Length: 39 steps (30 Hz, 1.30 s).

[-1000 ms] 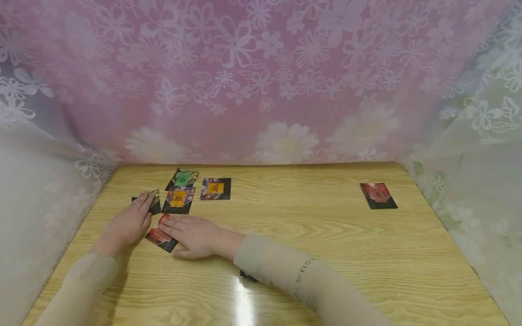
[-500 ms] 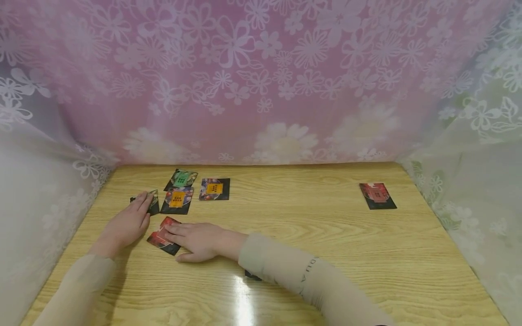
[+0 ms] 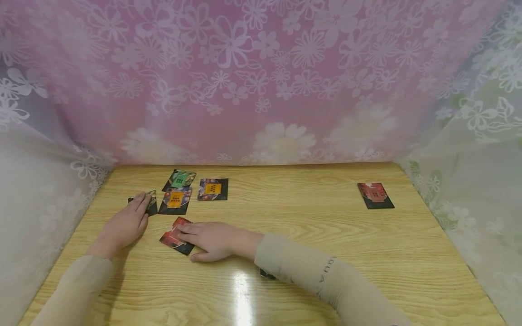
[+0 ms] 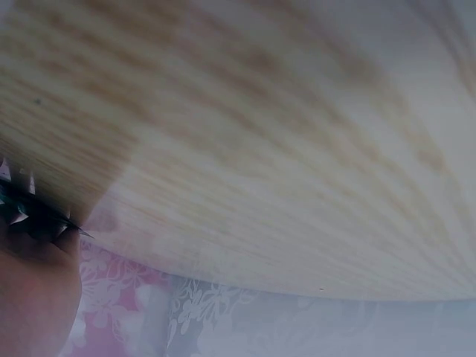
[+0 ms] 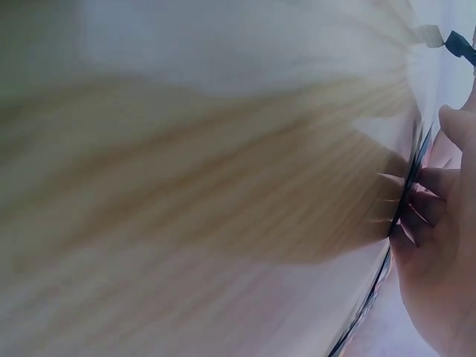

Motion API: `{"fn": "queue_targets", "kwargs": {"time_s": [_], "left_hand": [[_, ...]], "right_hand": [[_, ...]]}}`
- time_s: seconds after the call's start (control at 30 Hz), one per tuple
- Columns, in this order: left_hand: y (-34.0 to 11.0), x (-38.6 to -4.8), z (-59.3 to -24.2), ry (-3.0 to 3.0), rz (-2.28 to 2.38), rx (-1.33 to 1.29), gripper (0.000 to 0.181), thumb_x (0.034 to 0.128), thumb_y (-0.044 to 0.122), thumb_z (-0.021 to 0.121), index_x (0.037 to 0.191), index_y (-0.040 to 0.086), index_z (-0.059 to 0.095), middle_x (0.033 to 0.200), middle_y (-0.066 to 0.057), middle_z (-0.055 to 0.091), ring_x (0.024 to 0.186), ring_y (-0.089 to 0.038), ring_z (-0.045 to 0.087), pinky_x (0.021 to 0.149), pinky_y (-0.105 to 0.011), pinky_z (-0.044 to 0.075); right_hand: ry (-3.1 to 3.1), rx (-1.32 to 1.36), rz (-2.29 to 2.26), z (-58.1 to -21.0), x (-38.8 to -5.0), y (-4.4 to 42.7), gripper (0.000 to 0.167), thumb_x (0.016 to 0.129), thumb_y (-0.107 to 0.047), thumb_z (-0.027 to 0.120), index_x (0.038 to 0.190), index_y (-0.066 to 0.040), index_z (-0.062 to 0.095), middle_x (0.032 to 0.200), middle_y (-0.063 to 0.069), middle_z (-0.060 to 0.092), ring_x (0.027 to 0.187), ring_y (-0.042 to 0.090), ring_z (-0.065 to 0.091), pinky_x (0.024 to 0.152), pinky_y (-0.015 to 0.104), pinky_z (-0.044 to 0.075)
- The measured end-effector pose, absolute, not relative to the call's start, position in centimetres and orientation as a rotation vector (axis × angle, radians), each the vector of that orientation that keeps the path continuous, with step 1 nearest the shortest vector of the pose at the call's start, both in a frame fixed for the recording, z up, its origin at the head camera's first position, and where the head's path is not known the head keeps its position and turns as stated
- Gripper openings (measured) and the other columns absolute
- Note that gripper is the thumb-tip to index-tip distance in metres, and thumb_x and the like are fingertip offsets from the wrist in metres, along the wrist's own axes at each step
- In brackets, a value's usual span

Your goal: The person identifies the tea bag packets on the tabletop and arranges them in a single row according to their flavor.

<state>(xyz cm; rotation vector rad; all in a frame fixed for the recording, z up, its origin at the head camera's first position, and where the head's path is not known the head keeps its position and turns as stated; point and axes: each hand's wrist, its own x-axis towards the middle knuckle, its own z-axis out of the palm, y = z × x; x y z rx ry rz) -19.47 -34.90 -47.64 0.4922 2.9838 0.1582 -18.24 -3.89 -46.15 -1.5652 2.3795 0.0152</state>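
Note:
My left hand (image 3: 124, 226) rests with extended fingers on a black sachet (image 3: 152, 206) with a green-toned picture, at the left of the table. Its fingers hide much of that sachet. In the left wrist view only part of the hand (image 4: 37, 305) shows, at the lower left corner. The fingers of my right hand (image 3: 214, 240) lie extended on the right side of a tilted red-and-black sachet (image 3: 171, 237), nearer the front. In the right wrist view, the fingers of that hand (image 5: 442, 245) touch the sachet, seen edge-on (image 5: 413, 175).
Behind the hands lie a green-labelled sachet (image 3: 179, 179) and two orange-labelled ones, one left (image 3: 175, 200), one right (image 3: 213, 189). Another red sachet (image 3: 376, 195) lies far right. A dark corner of something (image 3: 267, 274) shows under my right sleeve. Floral curtains surround the wooden table (image 3: 306, 217).
My right hand has slid the red sachet to the right, away from the left hand. The dark corner under the sleeve has also shifted right. The left hand stays on its sachet.

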Motion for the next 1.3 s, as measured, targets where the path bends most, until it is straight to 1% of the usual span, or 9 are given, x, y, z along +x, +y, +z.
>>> {"fn": "queue_targets", "kwargs": {"time_s": [0.3, 0.47, 0.6, 0.9, 1.0, 1.3], "left_hand": [[-34.9, -19.5, -47.4, 2.967, 0.158, 0.49, 0.062, 0.1139, 0.02, 0.041, 0.162, -0.014, 0.024, 0.167, -0.042, 0.022, 0.153, -0.059, 0.028, 0.126, -0.069, 0.03], [-35.0, -19.4, -47.5, 2.972, 0.149, 0.485, 0.061, 0.114, 0.02, 0.04, 0.162, -0.014, 0.024, 0.167, -0.041, 0.022, 0.153, -0.059, 0.029, 0.126, -0.069, 0.03], [-35.0, -19.4, -47.5, 2.973, 0.162, 0.476, 0.061, 0.1139, 0.02, 0.04, 0.162, -0.014, 0.025, 0.167, -0.041, 0.022, 0.153, -0.059, 0.028, 0.126, -0.069, 0.03], [-35.1, -19.3, -47.6, 2.965, 0.168, 0.463, 0.062, 0.1144, 0.022, 0.038, 0.163, -0.013, 0.023, 0.168, -0.04, 0.021, 0.154, -0.058, 0.027, 0.126, -0.069, 0.029], [-35.0, -19.4, -47.6, 2.959, 0.173, 0.457, 0.062, 0.1147, 0.022, 0.037, 0.164, -0.013, 0.021, 0.168, -0.04, 0.019, 0.155, -0.058, 0.026, 0.127, -0.069, 0.028], [-34.7, -19.3, -47.5, 2.966, 0.164, 0.466, 0.062, 0.1143, 0.021, 0.04, 0.163, -0.013, 0.024, 0.168, -0.041, 0.022, 0.154, -0.058, 0.028, 0.126, -0.069, 0.03]], "right_hand": [[2.402, -1.581, -0.007, -45.9, -18.4, -1.1, 0.072, 0.113, -0.053, 0.04, 0.172, -0.02, 0.017, 0.181, 0.0, 0.012, 0.167, 0.014, 0.015, 0.136, 0.027, 0.021], [2.424, -1.578, -0.021, -46.1, -18.7, 0.7, 0.071, 0.113, -0.053, 0.039, 0.172, -0.019, 0.017, 0.18, 0.0, 0.013, 0.167, 0.015, 0.016, 0.136, 0.028, 0.022], [2.437, -1.562, -0.045, -46.2, -18.9, 2.2, 0.072, 0.113, -0.051, 0.041, 0.172, -0.018, 0.017, 0.18, 0.001, 0.013, 0.167, 0.018, 0.018, 0.136, 0.031, 0.024], [2.477, -1.475, -0.062, -46.5, -19.2, 6.0, 0.075, 0.112, -0.05, 0.044, 0.172, -0.014, 0.018, 0.18, 0.004, 0.012, 0.167, 0.02, 0.017, 0.136, 0.034, 0.023], [2.503, -1.446, -0.077, -46.6, -19.3, 7.5, 0.075, 0.112, -0.05, 0.045, 0.172, -0.013, 0.019, 0.18, 0.005, 0.014, 0.167, 0.021, 0.018, 0.136, 0.035, 0.025], [2.578, -1.308, -0.184, -46.7, -19.7, 12.8, 0.074, 0.112, -0.048, 0.048, 0.17, -0.01, 0.023, 0.179, 0.009, 0.017, 0.166, 0.028, 0.023, 0.134, 0.044, 0.03]]}}
